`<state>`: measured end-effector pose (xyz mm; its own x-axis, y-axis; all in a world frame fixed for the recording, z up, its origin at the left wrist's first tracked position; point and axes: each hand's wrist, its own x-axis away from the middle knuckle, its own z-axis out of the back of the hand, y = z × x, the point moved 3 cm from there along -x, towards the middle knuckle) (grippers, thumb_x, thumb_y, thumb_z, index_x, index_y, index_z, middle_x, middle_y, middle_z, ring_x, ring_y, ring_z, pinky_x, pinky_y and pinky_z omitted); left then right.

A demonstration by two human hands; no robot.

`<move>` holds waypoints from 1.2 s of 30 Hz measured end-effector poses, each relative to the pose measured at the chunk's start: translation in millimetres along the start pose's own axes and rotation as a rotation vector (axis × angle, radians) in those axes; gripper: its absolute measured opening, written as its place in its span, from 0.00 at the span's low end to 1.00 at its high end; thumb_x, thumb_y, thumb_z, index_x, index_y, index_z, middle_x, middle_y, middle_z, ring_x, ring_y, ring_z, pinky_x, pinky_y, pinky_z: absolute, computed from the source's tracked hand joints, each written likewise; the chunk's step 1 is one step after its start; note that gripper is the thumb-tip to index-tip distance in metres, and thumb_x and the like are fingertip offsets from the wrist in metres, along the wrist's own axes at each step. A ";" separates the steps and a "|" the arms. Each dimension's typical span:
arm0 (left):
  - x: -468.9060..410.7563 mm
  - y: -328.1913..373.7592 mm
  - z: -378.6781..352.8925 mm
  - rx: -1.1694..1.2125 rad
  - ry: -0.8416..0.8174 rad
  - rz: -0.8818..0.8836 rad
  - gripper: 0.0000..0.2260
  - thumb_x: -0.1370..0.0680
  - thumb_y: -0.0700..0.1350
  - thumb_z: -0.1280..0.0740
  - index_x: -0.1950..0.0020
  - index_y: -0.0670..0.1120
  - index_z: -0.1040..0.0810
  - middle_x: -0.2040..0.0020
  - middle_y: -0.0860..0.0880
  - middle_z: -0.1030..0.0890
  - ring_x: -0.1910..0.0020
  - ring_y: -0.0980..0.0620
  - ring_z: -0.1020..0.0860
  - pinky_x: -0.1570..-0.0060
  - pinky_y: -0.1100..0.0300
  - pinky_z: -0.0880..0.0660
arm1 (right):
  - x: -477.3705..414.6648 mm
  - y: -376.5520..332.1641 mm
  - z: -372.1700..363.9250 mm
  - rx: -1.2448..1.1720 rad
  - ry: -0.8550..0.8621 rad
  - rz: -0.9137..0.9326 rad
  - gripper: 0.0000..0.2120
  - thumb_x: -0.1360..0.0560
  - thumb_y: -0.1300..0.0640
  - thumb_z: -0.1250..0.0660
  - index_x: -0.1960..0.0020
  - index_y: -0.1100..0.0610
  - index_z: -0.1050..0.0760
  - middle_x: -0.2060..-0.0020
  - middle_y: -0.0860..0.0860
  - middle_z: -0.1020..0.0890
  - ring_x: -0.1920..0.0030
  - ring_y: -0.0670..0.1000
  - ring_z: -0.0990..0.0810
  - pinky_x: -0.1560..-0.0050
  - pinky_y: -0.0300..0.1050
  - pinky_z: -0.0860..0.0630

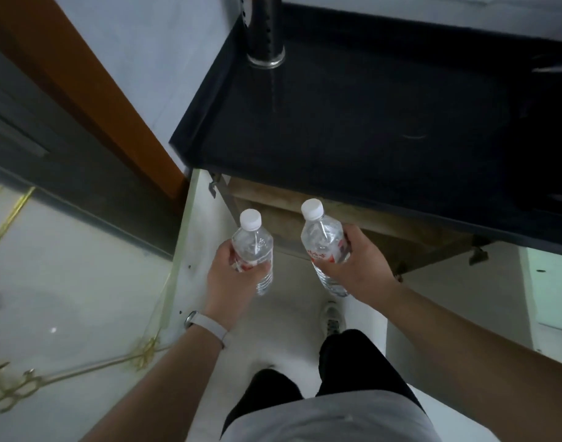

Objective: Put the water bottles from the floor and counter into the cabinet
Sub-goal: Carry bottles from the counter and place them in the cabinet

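My left hand (230, 275) grips a clear water bottle (253, 242) with a white cap and a red label, held upright. My right hand (357, 260) grips a second clear bottle (322, 237) of the same kind, tilted slightly left. Both bottles hover in front of the open cabinet (353, 224) under the black counter (369, 122). The cabinet's brown inside shows just behind the caps. Its white left door (197, 250) stands open beside my left hand.
A perforated metal holder (265, 33) stands at the counter's back left. The right cabinet door (547, 282) is open too. An orange door frame (91, 78) and a dark door lie to the left. My legs and one shoe (332, 317) are on the white floor below.
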<state>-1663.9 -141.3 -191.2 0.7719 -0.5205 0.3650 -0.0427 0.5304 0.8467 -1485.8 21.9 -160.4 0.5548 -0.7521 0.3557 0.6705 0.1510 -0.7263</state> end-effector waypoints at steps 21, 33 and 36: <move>-236.2 -160.8 -151.8 0.226 0.161 -0.272 0.23 0.31 0.44 0.20 0.38 0.50 0.21 0.48 0.55 0.15 0.51 0.60 0.16 0.53 0.63 0.20 | -252.4 163.9 -122.1 -0.209 0.100 0.304 0.26 0.32 0.53 0.21 0.42 0.45 0.32 0.56 0.36 0.24 0.61 0.22 0.27 0.66 0.20 0.31; -299.5 -98.5 -155.8 0.247 0.129 -0.404 0.25 0.32 0.48 0.19 0.37 0.52 0.22 0.45 0.56 0.16 0.46 0.59 0.17 0.43 0.54 0.20 | -301.7 137.2 -105.1 -0.274 0.244 0.394 0.31 0.33 0.50 0.21 0.34 0.47 0.32 0.46 0.39 0.23 0.48 0.37 0.23 0.56 0.28 0.28; -320.5 -89.3 -157.1 0.263 0.104 -0.406 0.26 0.32 0.50 0.19 0.36 0.53 0.22 0.43 0.57 0.16 0.43 0.57 0.18 0.40 0.49 0.21 | -313.4 128.7 -106.7 -0.258 0.291 0.393 0.34 0.32 0.50 0.21 0.31 0.48 0.33 0.42 0.40 0.23 0.47 0.37 0.24 0.58 0.25 0.27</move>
<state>-1807.8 83.3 -444.6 0.8182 -0.5732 -0.0437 0.1264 0.1053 0.9864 -1625.9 208.6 -428.1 0.5552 -0.8228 -0.1218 0.2779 0.3215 -0.9052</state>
